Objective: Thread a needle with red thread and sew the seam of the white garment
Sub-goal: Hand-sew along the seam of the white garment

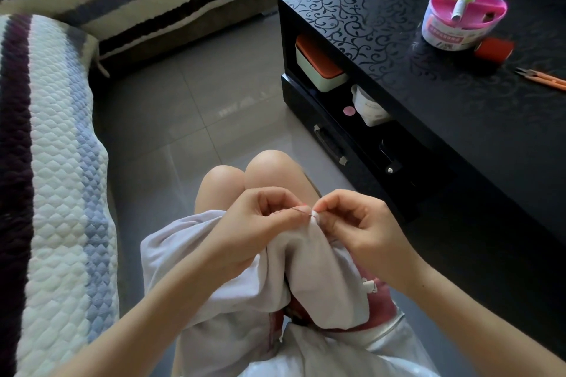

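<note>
The white garment lies bunched over my lap, with a raised fold held up between both hands. My left hand grips that fold, thumb on top near the seam. My right hand pinches the cloth edge, where a short piece of red thread runs across to my left fingers. The needle itself is too thin to make out. A red thread spool lies on the black table, beside a pink sewing kit box.
The black coffee table stands to my right, with orange-handled snips near its far edge and boxes on its shelf. A quilted sofa runs along my left. Grey tiled floor lies ahead of my knees.
</note>
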